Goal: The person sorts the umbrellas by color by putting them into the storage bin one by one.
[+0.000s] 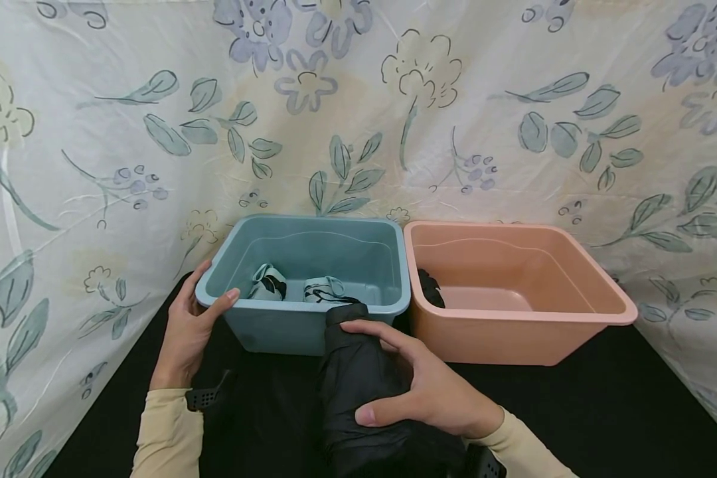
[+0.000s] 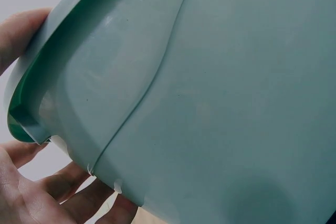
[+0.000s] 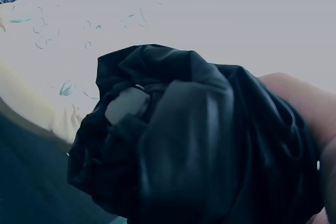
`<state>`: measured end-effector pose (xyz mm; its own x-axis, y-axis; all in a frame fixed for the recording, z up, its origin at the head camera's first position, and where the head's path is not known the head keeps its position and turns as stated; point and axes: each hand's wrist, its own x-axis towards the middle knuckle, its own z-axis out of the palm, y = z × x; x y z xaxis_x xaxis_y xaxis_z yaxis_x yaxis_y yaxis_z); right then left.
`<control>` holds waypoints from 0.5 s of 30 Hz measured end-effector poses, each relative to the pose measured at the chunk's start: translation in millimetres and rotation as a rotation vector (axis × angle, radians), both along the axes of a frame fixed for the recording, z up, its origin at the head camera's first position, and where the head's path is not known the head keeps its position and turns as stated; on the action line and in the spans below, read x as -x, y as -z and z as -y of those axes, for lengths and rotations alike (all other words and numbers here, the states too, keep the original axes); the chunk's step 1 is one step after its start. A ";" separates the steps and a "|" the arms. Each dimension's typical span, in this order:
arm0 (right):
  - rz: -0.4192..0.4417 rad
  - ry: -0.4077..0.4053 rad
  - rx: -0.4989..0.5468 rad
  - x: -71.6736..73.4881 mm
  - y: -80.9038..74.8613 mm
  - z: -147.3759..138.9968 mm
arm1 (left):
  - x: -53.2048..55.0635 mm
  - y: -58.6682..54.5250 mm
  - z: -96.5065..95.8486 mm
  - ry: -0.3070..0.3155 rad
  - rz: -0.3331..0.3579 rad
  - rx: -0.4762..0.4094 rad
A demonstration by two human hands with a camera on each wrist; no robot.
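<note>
In the head view my left hand (image 1: 188,322) holds the left front corner of the blue bin (image 1: 311,326), thumb over the rim and fingers along the outer side. The left wrist view shows the bin's wall (image 2: 210,103) close up, with fingers (image 2: 65,182) under its lip. My right hand (image 1: 421,385) grips a folded black umbrella (image 1: 358,378) in front of the blue bin, its top end at the front rim. Loose cloth folds and a grey tip (image 3: 127,105) show in the right wrist view. Two small pale-and-black rolled items (image 1: 269,284) with straps lie in the blue bin.
A pink bin (image 1: 514,338) stands right beside the blue one, with a black item (image 1: 431,289) at its left end. Both are on a black surface (image 1: 263,418). A flowered sheet (image 1: 346,119) hangs behind and along the sides.
</note>
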<state>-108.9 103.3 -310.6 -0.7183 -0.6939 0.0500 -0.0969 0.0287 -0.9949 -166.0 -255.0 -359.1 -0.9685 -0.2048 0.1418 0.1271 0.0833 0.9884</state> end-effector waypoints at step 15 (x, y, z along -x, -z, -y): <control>-0.005 0.097 0.033 14.1 -13.0 -41.7 | 0.3 -0.4 0.2 0.001 0.004 -0.012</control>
<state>-123.0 145.0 -297.6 -0.7817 -0.6190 0.0759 -0.1006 0.0051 -0.9949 -166.3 -255.2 -358.7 -0.9692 -0.2052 0.1359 0.1236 0.0716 0.9897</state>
